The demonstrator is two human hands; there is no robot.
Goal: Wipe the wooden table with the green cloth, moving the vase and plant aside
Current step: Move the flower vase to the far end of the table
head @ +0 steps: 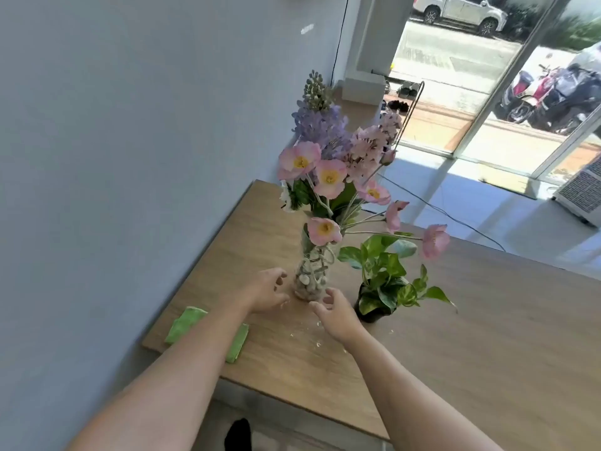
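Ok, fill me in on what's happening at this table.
A person is reaching with both hands for the vase of flowers on the table. The left hand and right hand are open on either side of its base, not yet gripping it. The plant stands just right of the vase. The green cloth lies untouched near the table's left edge, partly under the left forearm. Small crumbs dot the wood.

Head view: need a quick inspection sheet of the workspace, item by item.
Surface: wooden table, pale crumbs scattered near the front.
Job's things: vase of flowers upright; potted plant to its right; green cloth folded at the left edge, partly under the forearm.
Clutter: nothing seen.
Hands: left hand and right hand open, either side of the vase base, contact unclear.
Cables: black cable on the floor beyond.
Surroundings: grey wall, glass front, parked scooters.
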